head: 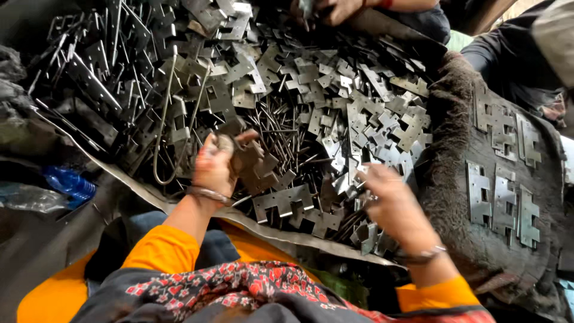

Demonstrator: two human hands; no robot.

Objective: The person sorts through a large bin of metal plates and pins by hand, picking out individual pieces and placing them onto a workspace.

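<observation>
Hinge leaves: stamped grey metal hinge plates (287,200) lie in a deep heap across the middle of the frame, with loose thin pins (281,128) mixed among them.
Left hand: left hand (215,164), centre-left of the frame, is closed round a dark hinge plate (248,158), thumb on top, a bangle at the wrist.
Right hand: right hand (388,197), right of centre, is bent down into the heap with its fingers curled on small plates; whether it truly grips one I cannot tell.
Around the hands: the heap rests on a crumpled grey sheet (119,179) whose edge runs from the left of the frame to the lower middle; a bent wire loop (164,119) stands in the upper-left part of the pile.
Sorted pieces: joined hinges (502,203) lie flat in rows on a dark fuzzy cloth (445,161) at the right edge.
Further out: another person's hand (338,9) reaches into the pile at the top centre; a blue plastic bottle (69,182) lies at the left.
Doing it well: I judge it best to hold the plate by its flat faces, away from the cut edges, and to line up the knuckles squarely before a pin goes in.
</observation>
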